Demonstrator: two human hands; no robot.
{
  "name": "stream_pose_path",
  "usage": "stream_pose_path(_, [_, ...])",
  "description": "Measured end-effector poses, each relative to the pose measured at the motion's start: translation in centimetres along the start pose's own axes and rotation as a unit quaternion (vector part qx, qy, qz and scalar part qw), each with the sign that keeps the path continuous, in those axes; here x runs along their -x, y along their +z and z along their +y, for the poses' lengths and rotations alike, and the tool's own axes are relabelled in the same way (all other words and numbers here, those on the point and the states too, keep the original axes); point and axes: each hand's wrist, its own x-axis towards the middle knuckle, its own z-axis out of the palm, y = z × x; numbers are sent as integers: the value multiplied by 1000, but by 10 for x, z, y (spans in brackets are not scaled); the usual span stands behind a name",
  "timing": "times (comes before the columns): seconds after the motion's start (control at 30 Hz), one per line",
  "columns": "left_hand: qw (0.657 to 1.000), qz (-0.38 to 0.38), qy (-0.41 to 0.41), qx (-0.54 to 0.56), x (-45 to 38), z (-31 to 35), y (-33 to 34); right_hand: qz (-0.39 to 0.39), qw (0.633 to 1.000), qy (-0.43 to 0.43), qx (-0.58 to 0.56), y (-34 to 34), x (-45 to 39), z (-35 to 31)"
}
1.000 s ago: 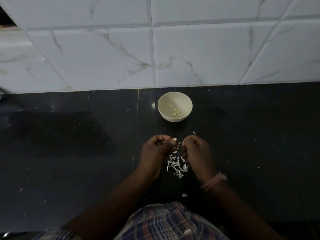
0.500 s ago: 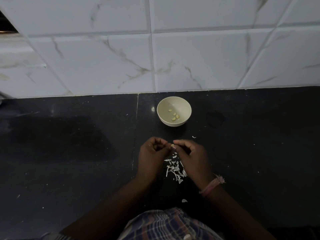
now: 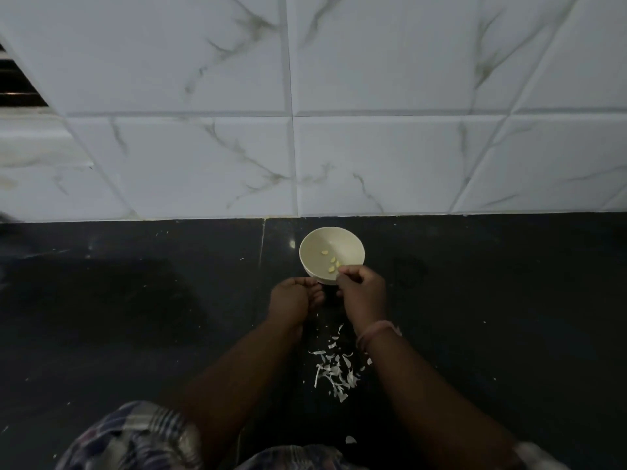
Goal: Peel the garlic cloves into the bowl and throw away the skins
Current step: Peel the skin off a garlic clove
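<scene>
On the dark counter, one bowl holds four peeled cloves (my right hand fingers curl over its rim, left hand fingers curled, contents hidden).

Probably a home kitchen: dim black counter, marble-look wall tiles.

No legible text, label, brand, number or sign appears anywhere in the head view. The bowl, the tiled wall and the dark bench carry no readable marking. Low light may conceal fine print on the bowl wall; none can be confirmed.
</scene>
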Motion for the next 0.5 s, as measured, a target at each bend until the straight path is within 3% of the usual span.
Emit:
stream_pose_path(0.13, [998,33,-14,42,-10,5,22,-1,999,-9,50,12,-19,2])
stream_pose_path(0.27, [997,5,-13,81,-4,5,31,-5,986,-64,154,13,-27,7])
stream_pose_path(0.5, [998,58,0,36,-7,-6,30,-39,953,-166,252,10,-25,25])
